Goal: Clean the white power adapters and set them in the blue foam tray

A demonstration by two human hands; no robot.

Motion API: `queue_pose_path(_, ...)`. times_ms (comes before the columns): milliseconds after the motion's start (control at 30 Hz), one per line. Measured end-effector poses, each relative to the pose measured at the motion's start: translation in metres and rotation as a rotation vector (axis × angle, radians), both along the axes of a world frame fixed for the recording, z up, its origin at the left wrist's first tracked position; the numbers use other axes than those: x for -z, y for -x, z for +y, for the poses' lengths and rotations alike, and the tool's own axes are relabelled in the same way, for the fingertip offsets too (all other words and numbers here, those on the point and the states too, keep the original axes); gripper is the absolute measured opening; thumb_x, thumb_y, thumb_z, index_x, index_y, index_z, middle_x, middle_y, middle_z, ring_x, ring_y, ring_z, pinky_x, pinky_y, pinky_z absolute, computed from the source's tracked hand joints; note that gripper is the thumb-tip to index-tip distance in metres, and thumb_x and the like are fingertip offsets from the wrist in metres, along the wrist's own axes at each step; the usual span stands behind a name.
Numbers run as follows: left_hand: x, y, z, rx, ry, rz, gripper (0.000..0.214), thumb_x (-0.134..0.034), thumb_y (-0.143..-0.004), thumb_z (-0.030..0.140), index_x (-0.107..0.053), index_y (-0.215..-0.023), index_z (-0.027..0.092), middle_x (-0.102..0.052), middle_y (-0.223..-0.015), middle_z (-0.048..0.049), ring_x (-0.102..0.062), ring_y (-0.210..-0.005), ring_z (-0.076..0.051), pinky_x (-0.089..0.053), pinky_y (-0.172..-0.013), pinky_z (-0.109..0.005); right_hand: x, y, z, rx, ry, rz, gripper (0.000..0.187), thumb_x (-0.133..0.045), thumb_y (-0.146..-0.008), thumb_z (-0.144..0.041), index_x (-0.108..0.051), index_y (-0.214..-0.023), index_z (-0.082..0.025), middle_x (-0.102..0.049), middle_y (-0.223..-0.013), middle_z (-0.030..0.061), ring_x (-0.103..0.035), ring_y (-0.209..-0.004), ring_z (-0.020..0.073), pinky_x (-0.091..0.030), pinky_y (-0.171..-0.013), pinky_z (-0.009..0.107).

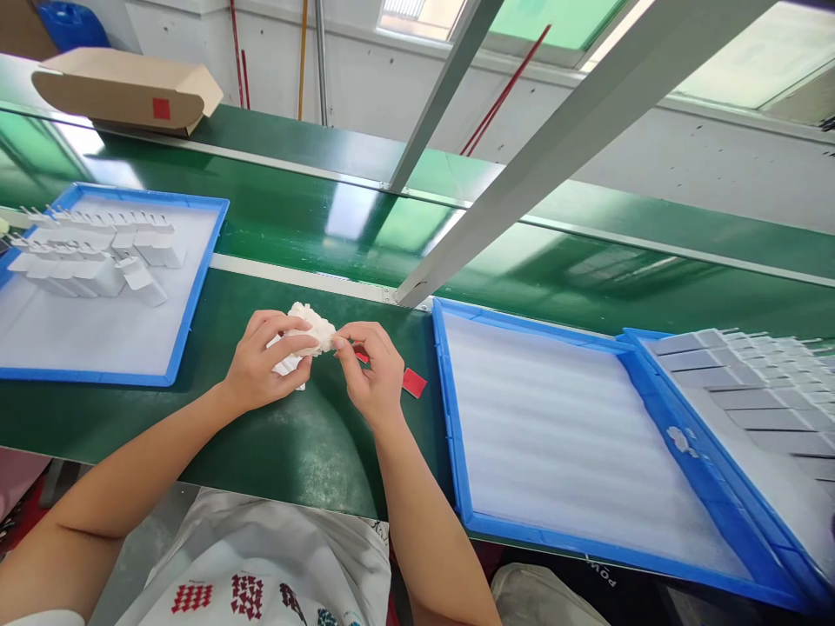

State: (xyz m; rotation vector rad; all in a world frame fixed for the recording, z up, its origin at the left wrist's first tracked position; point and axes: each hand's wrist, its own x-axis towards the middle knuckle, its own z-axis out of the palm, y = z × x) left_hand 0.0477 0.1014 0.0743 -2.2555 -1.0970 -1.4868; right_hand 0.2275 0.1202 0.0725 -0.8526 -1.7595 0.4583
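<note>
My left hand [264, 363] is closed around a small white plastic part [285, 362] and presses a crumpled white cloth [311, 326] against it. My right hand [369, 369] pinches the cloth's right end with its fingertips. Both hands hover just above the green table near its front edge. A small red square piece [413, 382] lies on the table right of my right hand, and a second red bit shows under its fingers.
A blue tray [196, 287] at left holds several white plastic parts [97, 252]. A blue tray [457, 452] lined with white foam lies at right, overlapped by another blue tray [691, 439] of grey-white parts. A cardboard box [123, 87] rests beyond the green conveyor. Slanted metal beams cross overhead.
</note>
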Motion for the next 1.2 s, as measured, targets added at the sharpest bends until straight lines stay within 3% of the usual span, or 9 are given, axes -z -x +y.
queue_pose_path(300, 0.001, 0.001, -0.001, -0.011, 0.049, -0.024, 0.026, -0.066, -0.079, 0.012, -0.064, -0.101, 0.027, -0.071, -0.1, -0.0042, -0.064, -0.086, -0.021, -0.051, -0.079, -0.038, 0.001, 0.002, -0.001, -0.021, 0.146, 0.1, 0.016, -0.056, -0.098, -0.032, -0.063, -0.087, -0.022, -0.065, -0.088, 0.0043, -0.063, -0.077, 0.0158, -0.06, -0.058, 0.028)
queue_pose_path(533, -0.001, 0.004, 0.002, -0.029, 0.063, -0.051, 0.024, -0.066, -0.08, 0.011, -0.061, -0.1, 0.024, -0.07, -0.098, -0.005, -0.065, -0.089, -0.021, -0.052, -0.08, -0.038, -0.007, -0.008, 0.002, 0.015, 0.267, 0.359, 0.019, -0.058, -0.098, -0.038, -0.063, -0.09, -0.022, -0.063, -0.086, 0.0009, -0.068, -0.075, 0.0135, -0.062, -0.058, 0.024)
queue_pose_path(867, 0.0, 0.002, -0.001, -0.015, 0.217, -0.166, 0.017, -0.067, -0.082, 0.018, -0.065, -0.098, 0.023, -0.071, -0.1, -0.0052, -0.066, -0.092, -0.021, -0.053, -0.082, -0.038, -0.004, -0.005, 0.0, 0.017, 0.327, 0.349, 0.017, -0.063, -0.095, -0.038, -0.068, -0.095, -0.021, -0.074, -0.079, 0.0017, -0.072, -0.072, 0.0149, -0.064, -0.063, 0.028)
queue_pose_path(1033, -0.001, 0.001, -0.004, 0.026, 0.344, -0.259, 0.016, -0.067, -0.083, 0.021, -0.067, -0.099, 0.023, -0.072, -0.102, -0.0054, -0.067, -0.094, -0.021, -0.055, -0.084, -0.038, -0.003, -0.004, -0.002, 0.061, 0.247, 0.273, 0.015, -0.061, -0.096, -0.034, -0.07, -0.097, -0.022, -0.077, -0.091, 0.0037, -0.073, -0.075, 0.016, -0.064, -0.063, 0.029)
queue_pose_path(1200, 0.002, 0.002, -0.005, 0.083, 0.443, -0.33, 0.02, -0.07, -0.081, 0.02, -0.068, -0.101, 0.023, -0.071, -0.104, -0.0063, -0.067, -0.096, -0.021, -0.055, -0.085, -0.036, -0.005, -0.001, -0.002, 0.039, -0.03, 0.043, 0.01, -0.06, -0.096, -0.021, -0.07, -0.095, -0.023, -0.077, -0.098, 0.006, -0.074, -0.088, 0.0192, -0.064, -0.067, 0.032)
